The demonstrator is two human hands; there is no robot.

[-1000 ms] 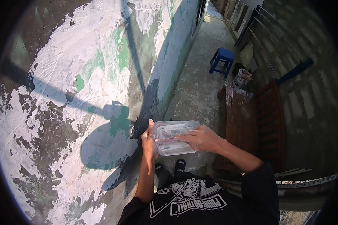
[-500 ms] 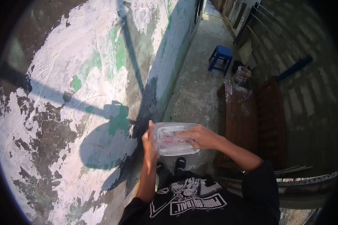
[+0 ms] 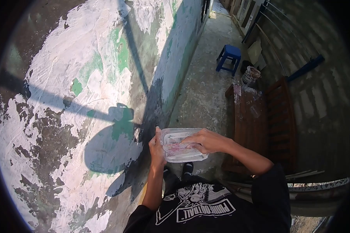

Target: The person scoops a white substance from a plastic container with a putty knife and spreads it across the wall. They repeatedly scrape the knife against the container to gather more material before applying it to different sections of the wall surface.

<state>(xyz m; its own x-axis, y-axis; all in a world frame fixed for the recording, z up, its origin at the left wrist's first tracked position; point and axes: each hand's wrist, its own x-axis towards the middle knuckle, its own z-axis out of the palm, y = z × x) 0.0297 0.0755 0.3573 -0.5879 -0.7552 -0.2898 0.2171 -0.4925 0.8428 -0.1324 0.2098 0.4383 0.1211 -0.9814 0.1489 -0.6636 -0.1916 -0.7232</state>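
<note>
My left hand (image 3: 156, 148) is closed on the left end of a clear plastic container (image 3: 185, 157), its thumb up along the rim. White paste coats the container's inside. Over its open top, my right hand (image 3: 207, 141) is closed with fingers pointing left, pinching a thin, flat scraper (image 3: 175, 148) smeared with pink and white. The scraper's held end is hidden under my fingers. Close on the left stands a wall (image 3: 101, 89) with patchy white filler over green paint and grey plaster.
A blue plastic stool (image 3: 230, 58) stands on the concrete floor (image 3: 198, 89) ahead. Beside it is a paste-smeared bucket (image 3: 250, 75). A brown wooden bench (image 3: 247, 128) with white stains runs along the right. Shadows fall across the wall.
The container and both hands sit slightly lower and further right in view. Both hands keep their hold, with the scraper still over the container.
</note>
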